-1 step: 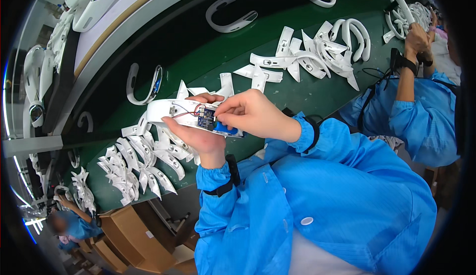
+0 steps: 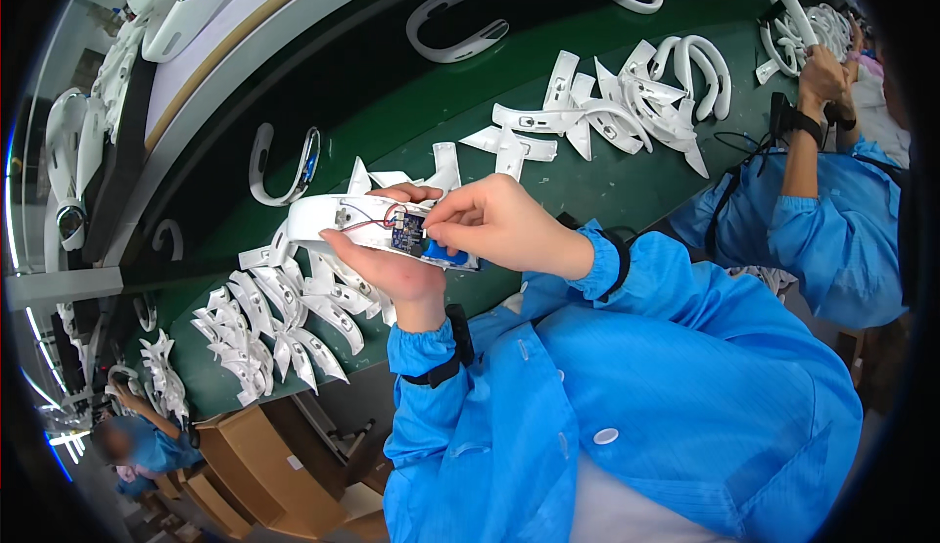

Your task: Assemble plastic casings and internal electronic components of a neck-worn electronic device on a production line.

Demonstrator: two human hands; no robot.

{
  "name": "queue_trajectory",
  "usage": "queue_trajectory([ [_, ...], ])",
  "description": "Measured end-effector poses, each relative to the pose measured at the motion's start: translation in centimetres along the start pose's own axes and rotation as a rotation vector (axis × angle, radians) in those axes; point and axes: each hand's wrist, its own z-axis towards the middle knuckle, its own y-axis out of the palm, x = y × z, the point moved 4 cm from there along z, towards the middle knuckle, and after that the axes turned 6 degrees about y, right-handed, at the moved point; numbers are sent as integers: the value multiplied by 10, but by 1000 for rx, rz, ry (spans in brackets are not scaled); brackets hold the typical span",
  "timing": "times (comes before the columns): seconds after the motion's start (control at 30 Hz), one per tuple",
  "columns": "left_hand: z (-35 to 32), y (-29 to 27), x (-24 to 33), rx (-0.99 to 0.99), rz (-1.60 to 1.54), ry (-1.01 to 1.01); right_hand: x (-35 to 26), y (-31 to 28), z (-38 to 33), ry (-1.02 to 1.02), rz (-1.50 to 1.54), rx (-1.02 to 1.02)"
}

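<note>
My left hand [image 2: 392, 271] is wrapped under a white curved plastic housing [image 2: 311, 215], thumb along the near side and fingertips on the far side. Set into the housing is a small dark circuit board [image 2: 406, 233], with thin red and dark wires [image 2: 370, 221] running from it toward the housing's left end. Beside the board shows a blue part [image 2: 448, 255]. Over the board's right edge, my right hand [image 2: 499, 218] closes thumb and fingers in a pinch; what lies between the fingertips is too small and covered to make out.
On the green table [image 2: 612, 186] lie loose white curved shells [image 2: 597, 112], with another heap [image 2: 279, 308] at the near left. Curved white pieces [image 2: 455, 39] rest along the back. A co-worker's arm [image 2: 808, 156] works at the right. Cardboard boxes [image 2: 269, 470] stand below the table's left edge.
</note>
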Motion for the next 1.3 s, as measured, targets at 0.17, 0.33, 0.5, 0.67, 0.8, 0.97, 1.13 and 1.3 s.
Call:
queue_trajectory([
  [0.17,-8,-5,0,30,125,115,2,4,-5,85,109,-46],
  [0.33,-13,0,3,83,157,140,2,4,-6,-53,20,34],
  [0.5,-13,-2,4,86,190,144,-8,4,-5,-112,-137,23],
  [0.67,-10,-3,3,46,153,133,-9,-4,-1,-118,-174,-44],
  [0.8,-11,-1,2,99,118,140,-9,-4,-2,-281,-276,21],
  [0.97,-8,-3,1,97,196,148,-11,5,-5,-565,-513,238],
  [1.13,-5,-11,4,119,32,52,3,-17,-2,-408,-408,247],
  [1.3,-4,-17,12,28,-37,-55,42,-61,-12,-128,-561,53],
])
